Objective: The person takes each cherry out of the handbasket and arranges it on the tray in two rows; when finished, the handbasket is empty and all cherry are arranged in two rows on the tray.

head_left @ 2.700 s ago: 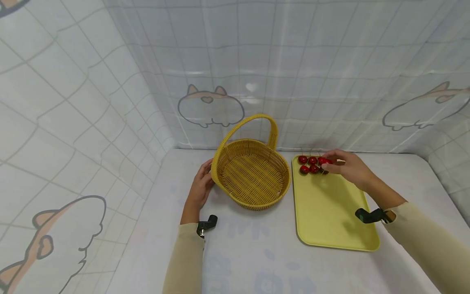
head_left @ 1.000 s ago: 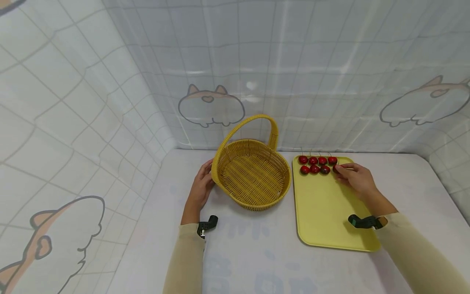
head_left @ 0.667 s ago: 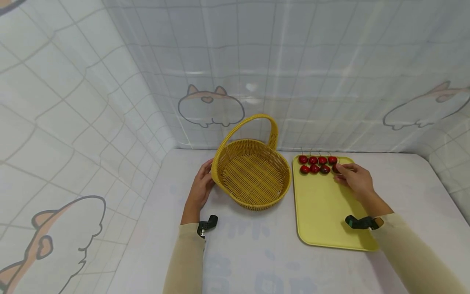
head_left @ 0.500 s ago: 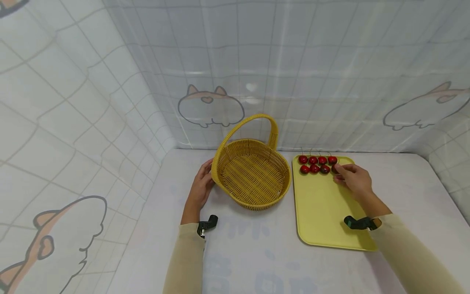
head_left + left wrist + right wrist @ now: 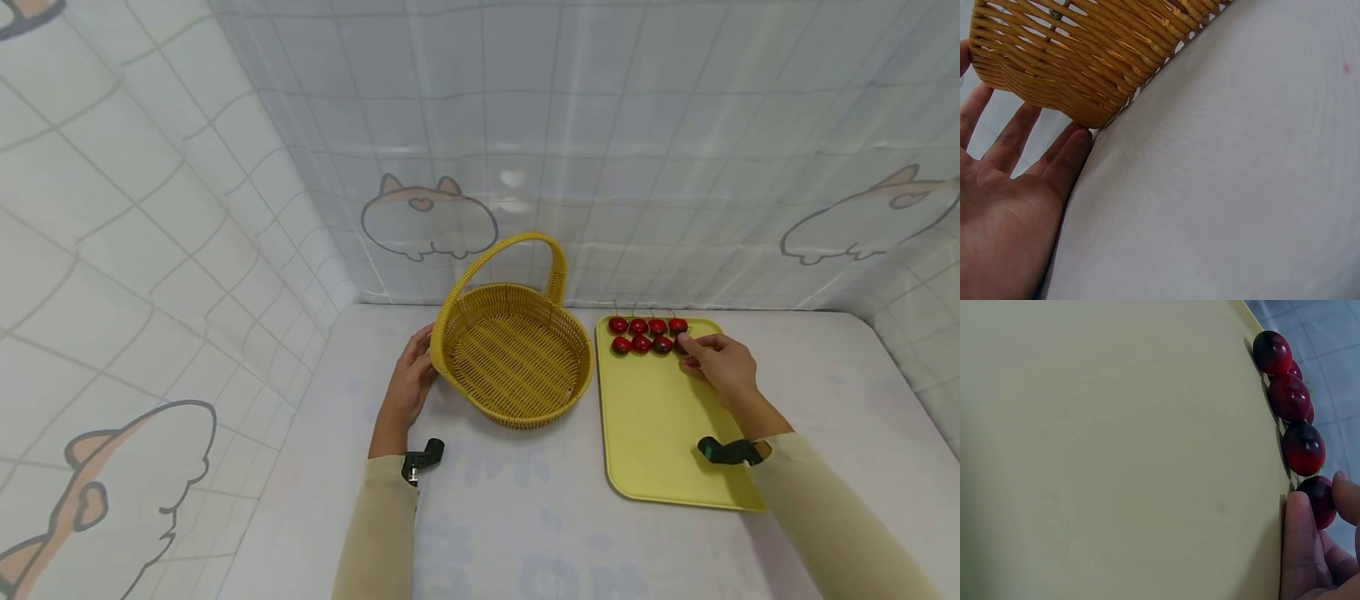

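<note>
My right hand (image 5: 726, 371) pinches a dark red cherry (image 5: 1319, 501) between thumb and fingers, low over the yellow tray (image 5: 675, 442). This cherry is at the right end of the front row; its neighbour, another cherry (image 5: 1304, 449), lies just beside it. Behind runs a second row of cherries (image 5: 637, 326) with thin stems toward the back wall. On the left, my left hand (image 5: 408, 382) rests with extended fingers against the outer side of a yellow woven basket (image 5: 517, 367). In the left wrist view, its fingertips touch the wickerwork (image 5: 1085, 56) near the bottom edge.
A tall arched handle (image 5: 480, 271) stands over the basket's back left side. A pale patterned cloth (image 5: 495, 517) covers the table, and grid-patterned curtains (image 5: 615, 167) enclose the back and sides. Each wrist wears a small black camera (image 5: 423, 457).
The right hand first set a cherry at the right end of the back row, then came to the front row with another cherry and shifted slightly left. Left hand and basket stay still.
</note>
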`<control>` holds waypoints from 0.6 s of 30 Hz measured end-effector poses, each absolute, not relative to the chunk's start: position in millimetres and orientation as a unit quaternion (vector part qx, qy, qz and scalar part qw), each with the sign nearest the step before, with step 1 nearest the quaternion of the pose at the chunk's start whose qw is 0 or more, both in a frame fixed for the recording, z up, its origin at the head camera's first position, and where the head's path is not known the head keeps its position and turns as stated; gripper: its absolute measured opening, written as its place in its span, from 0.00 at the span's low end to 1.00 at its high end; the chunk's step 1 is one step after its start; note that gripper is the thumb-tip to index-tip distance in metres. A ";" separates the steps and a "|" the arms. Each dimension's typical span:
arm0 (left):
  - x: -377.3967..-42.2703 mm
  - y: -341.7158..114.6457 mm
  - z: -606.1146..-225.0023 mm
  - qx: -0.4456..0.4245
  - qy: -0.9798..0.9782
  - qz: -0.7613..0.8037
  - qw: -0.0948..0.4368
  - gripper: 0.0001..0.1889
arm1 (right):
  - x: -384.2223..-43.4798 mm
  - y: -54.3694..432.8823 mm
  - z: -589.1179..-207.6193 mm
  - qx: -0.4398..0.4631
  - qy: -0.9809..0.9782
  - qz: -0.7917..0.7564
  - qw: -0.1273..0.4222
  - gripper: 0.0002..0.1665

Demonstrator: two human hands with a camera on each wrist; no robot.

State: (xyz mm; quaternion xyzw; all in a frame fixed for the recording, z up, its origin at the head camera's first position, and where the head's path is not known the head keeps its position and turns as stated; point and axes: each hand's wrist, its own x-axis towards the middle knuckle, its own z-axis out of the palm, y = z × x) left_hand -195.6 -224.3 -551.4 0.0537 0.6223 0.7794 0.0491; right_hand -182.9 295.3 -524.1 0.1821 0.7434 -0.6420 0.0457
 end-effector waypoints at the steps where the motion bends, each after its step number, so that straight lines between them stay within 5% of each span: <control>1: -195.5 -224.2 -551.4 0.054 0.621 0.780 0.050 0.27 | -183.0 295.1 -524.4 0.183 0.745 -0.640 0.046 0.26; 18: -194.5 -223.4 -550.0 0.055 0.617 0.784 0.046 0.27 | -181.6 296.7 -527.9 0.181 0.757 -0.627 0.036 0.28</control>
